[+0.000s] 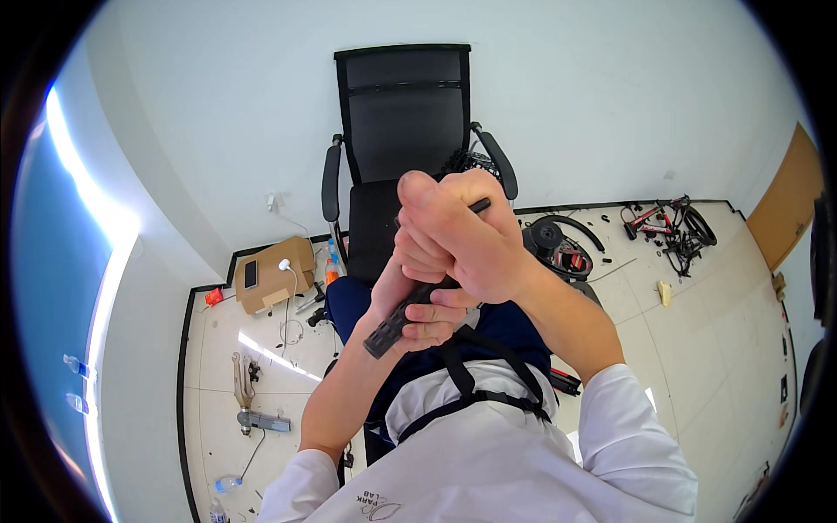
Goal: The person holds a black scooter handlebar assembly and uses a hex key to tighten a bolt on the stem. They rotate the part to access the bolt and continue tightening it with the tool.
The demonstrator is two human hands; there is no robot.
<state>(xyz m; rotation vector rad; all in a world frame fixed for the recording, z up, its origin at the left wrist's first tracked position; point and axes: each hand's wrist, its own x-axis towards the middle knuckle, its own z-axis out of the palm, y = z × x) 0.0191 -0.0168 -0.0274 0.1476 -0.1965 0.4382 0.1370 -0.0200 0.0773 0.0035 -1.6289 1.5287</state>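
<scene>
Both my hands meet in front of my chest around a black handlebar grip (pixel 389 332) with a patterned, blocky surface. My left hand (pixel 443 315) is closed, its fingers wrapped round the grip, whose lower end sticks out toward the lower left. Just above it, my right hand (pixel 475 237) is clenched over the upper part. A thin black end (pixel 480 206) pokes out at the top of that fist. Whether it belongs to the grip or is a separate piece I cannot tell, since my fingers hide the middle.
Ahead stands a black mesh office chair (pixel 404 118). At left, a cardboard box (pixel 277 288) bears a phone (pixel 251 274); metal tools (pixel 245 397) and bottles lie on the floor. Bicycle parts (pixel 671 228) lie along the right wall, and a dark wheel-like part (pixel 558 240) is beside the chair.
</scene>
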